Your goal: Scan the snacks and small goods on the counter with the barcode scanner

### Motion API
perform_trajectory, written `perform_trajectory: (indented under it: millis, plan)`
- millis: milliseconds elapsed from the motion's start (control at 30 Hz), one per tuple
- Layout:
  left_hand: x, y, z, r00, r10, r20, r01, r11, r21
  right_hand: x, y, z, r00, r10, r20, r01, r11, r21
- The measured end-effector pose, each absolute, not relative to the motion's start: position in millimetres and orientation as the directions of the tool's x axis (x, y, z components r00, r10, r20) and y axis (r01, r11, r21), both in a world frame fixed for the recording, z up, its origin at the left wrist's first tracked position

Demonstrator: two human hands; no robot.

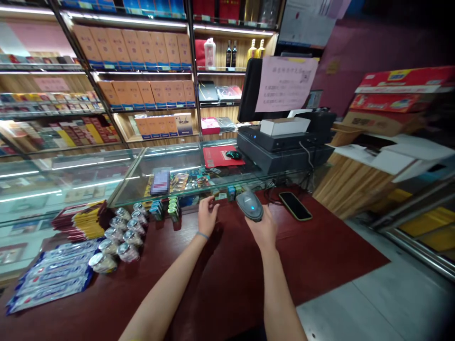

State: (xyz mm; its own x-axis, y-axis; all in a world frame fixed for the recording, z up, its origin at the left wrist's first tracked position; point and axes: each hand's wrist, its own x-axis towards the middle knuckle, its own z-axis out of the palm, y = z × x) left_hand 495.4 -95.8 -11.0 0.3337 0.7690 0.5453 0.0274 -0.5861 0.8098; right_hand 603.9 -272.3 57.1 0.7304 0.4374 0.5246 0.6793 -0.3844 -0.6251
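Note:
My right hand (263, 230) is closed around the handle of a grey barcode scanner (250, 205) with a blue light, held over the dark red counter (220, 270). My left hand (207, 214) reaches toward the edge of the glass display case (142, 173). Its fingers are curled near small items (217, 195) under the glass edge; what they touch is unclear. A black phone (295, 205) lies flat on the counter just right of the scanner.
Several small jars (121, 234), blue packs (53, 279) and red-yellow packs (83, 220) lie at the counter's left. A cash register (280, 147) with a monitor stands behind the glass. Shelves of boxes (142, 71) fill the back wall. Cartons (398, 102) sit at the right.

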Motion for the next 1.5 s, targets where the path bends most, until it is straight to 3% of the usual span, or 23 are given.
perform_trajectory:
  millis: [167, 367, 867, 1167, 1500]
  plan:
    - [551, -95, -24, 0.446, 0.748, 0.491, 0.036, -0.563, 0.826, 628, -287, 52, 0.761, 0.365, 0.537, 0.646, -0.507, -0.571]
    - [581, -92, -33, 0.489, 0.719, 0.494, 0.087, -0.604, 0.792, 637, -297, 57, 0.831, 0.361, 0.423, 0.555, -0.595, -0.582]
    - [586, -93, -31, 0.453, 0.715, 0.532, 0.1, -0.634, 0.767, 638, -296, 56, 0.811, 0.39, 0.435, 0.584, -0.532, -0.613]
    - [523, -102, -12, 0.415, 0.824, 0.385, -0.101, -0.379, 0.92, 626, -284, 53, 0.793, 0.479, 0.377, 0.604, -0.536, -0.59]
    - [395, -93, -2, 0.516, 0.839, 0.171, -0.221, -0.063, 0.973, 598, -262, 41, 0.665, 0.671, 0.328, 0.682, -0.365, -0.634]
